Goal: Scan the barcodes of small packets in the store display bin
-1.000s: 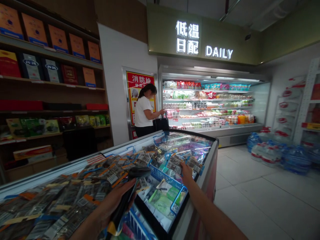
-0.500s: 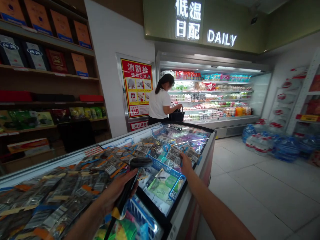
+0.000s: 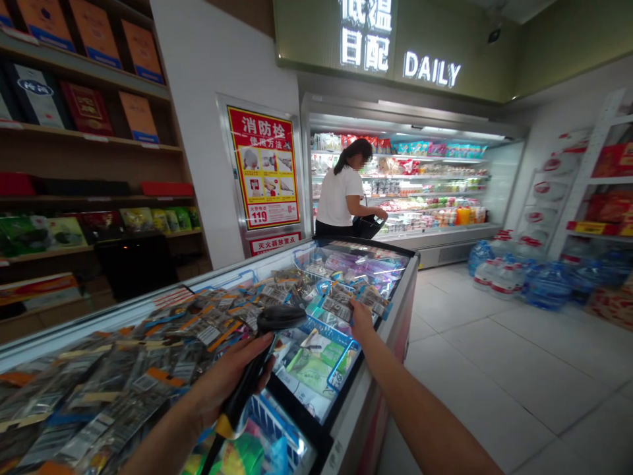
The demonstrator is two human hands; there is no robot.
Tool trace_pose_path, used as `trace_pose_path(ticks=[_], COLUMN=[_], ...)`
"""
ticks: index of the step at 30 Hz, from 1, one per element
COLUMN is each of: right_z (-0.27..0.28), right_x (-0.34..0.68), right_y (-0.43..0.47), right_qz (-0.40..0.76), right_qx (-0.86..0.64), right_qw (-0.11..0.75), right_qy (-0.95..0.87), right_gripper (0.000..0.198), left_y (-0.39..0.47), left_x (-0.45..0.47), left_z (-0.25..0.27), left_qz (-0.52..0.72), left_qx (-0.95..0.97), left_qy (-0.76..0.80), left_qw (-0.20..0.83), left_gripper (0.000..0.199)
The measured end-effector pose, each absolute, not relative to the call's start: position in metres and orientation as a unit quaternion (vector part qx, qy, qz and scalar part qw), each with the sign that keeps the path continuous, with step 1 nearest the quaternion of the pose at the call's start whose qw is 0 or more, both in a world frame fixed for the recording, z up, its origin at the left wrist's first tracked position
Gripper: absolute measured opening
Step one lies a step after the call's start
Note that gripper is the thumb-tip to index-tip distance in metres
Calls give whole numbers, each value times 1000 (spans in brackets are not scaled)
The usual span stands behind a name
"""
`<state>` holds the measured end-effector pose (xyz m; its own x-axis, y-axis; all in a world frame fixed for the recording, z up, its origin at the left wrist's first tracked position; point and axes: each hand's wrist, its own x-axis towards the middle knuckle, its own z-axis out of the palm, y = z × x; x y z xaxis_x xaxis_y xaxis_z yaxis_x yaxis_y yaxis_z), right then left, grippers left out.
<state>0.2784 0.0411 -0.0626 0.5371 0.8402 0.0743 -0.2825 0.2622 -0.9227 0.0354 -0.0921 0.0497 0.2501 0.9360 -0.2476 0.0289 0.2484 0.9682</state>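
My left hand [image 3: 240,369] is wrapped round the handle of a black and yellow barcode scanner [image 3: 281,318], whose head points away over a chest freezer [image 3: 395,280]. Small flat packets [image 3: 138,386] with barcodes and orange, blue or tan strips lie heaped on the freezer's top at the left. At its right side, my right hand [image 3: 362,320] grips a blue-edged packet [image 3: 339,301] with a barcode. Its thumb and fingers are closed at the packet's edge; a similar packet [image 3: 374,302] lies against the hand. Under the glass, blue baskets [image 3: 341,343] hold green and white packages.
Beyond the freezer a person [image 3: 341,191] in a white top holds a dark bag before a lit display fridge [image 3: 445,244]. Shelves [image 3: 93,135] of boxes line the left. Water jugs [image 3: 548,284] stand on the tiled floor [image 3: 475,369] at the right.
The person in the white top has shifted right and lowered the bag. The view has turned slightly to the right. Both my hands keep their grips.
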Motion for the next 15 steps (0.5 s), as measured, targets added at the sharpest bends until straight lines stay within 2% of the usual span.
trace_pose_path(ticks=[8,15], right_z=[-58,-63], right_x=[276,278], right_y=[38,39], right_qz=[414,373], right_qx=[-477,-497], right_qw=[733,717], right_qy=[-251,-315], right_gripper=[20,22], left_y=[-91,-90], left_x=[32,27], left_z=[46,50], left_qz=[352,336], left_qx=[520,523], left_qy=[482,512], left_qw=[611,593], left_gripper=[35,37])
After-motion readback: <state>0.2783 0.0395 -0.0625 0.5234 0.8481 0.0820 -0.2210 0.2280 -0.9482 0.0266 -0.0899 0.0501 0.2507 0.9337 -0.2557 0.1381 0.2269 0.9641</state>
